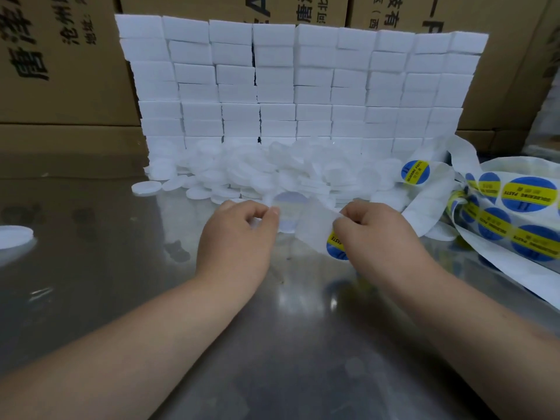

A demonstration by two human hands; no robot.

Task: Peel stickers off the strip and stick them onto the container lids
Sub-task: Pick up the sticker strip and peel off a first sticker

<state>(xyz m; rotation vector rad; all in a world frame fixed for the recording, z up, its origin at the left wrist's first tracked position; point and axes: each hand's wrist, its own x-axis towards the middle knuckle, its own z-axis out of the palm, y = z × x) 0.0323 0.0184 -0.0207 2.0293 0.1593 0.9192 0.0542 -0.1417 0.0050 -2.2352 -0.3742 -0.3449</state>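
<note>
Both sets of fingers [274, 211] are clamped: your left hand [239, 234] pinches the pale sticker [289, 213] lying just to its right, your right hand [372, 234] the strip [315, 228] running across between them, with the lids [257, 174] heaped just beyond on the worktop [272, 328]

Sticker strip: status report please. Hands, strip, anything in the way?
Left hand pinching a blurred pale disc at the strip's end. Right hand pinching the sticker strip. Lid pile just beyond, path open.

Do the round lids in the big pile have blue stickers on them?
No, the piled lids are plain white; the blue-and-yellow stickers sit on the strip at the right.
</note>
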